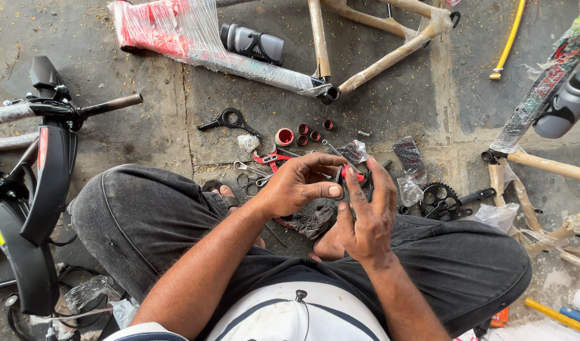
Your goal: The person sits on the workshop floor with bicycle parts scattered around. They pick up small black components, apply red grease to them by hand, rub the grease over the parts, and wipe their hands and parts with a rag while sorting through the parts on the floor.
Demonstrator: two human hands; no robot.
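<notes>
I sit cross-legged on a concrete floor. My left hand curls its fingers toward my right hand, and between the fingertips of both sits a small red bicycle part. My right hand stands upright with fingers spread, its tips touching that red part. Just beyond my hands lie small red rings, a red cup-shaped part, red-handled pliers and a thin metal rod. A dark rag lies on my foot under my hands.
A wrapped bicycle frame with a grey bottle lies ahead. A black wrench and a crank with chainring rest on the floor. Another wrapped frame stands at right, black handlebars at left.
</notes>
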